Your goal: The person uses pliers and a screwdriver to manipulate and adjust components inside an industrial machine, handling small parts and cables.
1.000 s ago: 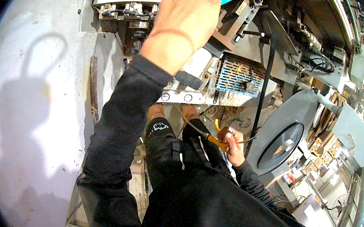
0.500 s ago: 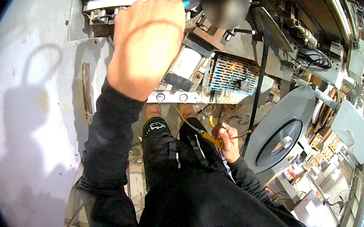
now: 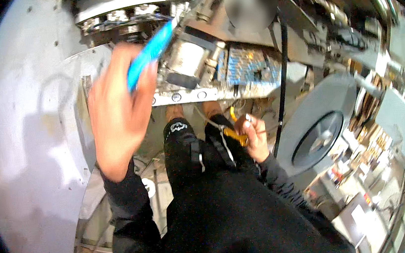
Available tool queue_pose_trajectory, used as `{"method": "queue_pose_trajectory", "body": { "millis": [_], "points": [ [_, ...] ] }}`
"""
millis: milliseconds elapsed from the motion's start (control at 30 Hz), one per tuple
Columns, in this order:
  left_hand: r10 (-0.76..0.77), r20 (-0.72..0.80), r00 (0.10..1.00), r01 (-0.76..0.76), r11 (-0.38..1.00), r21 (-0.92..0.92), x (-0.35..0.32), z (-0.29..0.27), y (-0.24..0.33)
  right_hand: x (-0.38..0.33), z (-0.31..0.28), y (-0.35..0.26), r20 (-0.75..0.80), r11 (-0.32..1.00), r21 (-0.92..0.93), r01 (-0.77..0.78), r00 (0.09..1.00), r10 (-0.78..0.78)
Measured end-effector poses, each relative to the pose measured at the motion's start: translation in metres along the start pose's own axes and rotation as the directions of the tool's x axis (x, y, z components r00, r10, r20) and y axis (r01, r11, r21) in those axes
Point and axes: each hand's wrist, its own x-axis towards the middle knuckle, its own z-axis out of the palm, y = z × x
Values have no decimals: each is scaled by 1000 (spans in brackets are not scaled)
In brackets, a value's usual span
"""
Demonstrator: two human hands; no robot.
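Biggest thing in view is the pale grey machine housing (image 3: 26,161) sweeping down the left, and the person stands tight against it, dark trousers and black sleeves filling the near middle, so the open workings at the far top sit within arm's reach. Over on the right, a grey round cover with a dark hub (image 3: 321,135) leans beside a black cable (image 3: 283,82) that drops straight down from the far machinery, hanging free of the work. Up top in the middle, a blue circuit board (image 3: 248,66) sits exposed behind a metal rail with bolt heads (image 3: 184,96), which looks like the reason the covers are off. Now the left hand (image 3: 119,118) is raised high and blurred, fingers wrapped closed around a bright blue tool handle (image 3: 151,52), its tip angled up and right toward the silver cylindrical part (image 3: 187,58) just left of the board; the slanted hold seems to suit reaching in under the overhang. Down low, near the knee, the right hand (image 3: 254,138) is closed on a small yellow tool (image 3: 236,135) with thin wires (image 3: 207,121) trailing from it, held out of the way at thigh level, close for use.
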Motion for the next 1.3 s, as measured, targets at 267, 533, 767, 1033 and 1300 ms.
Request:
{"method": "queue_pose_trajectory", "body": {
  "millis": [267,533,767,1033,1300],
  "points": [
    [132,370,920,-106,990,-89,-105,194,-86,-49,-47,30,-235,956,293,-10,968,82],
    [-71,368,927,118,987,-105,-101,454,-110,-63,-53,49,-310,951,308,-13,944,113],
    [109,492,864,326,623,-711,-151,336,-52,-35,-41,41,-335,922,385,39,937,100],
    [306,314,898,-135,874,-467,-134,235,-21,22,2,-33,-55,868,484,-107,987,153],
    [67,-27,997,-70,990,-125,-96,114,-5,71,-34,-77,-284,997,20,79,956,-70]
  ]
}}
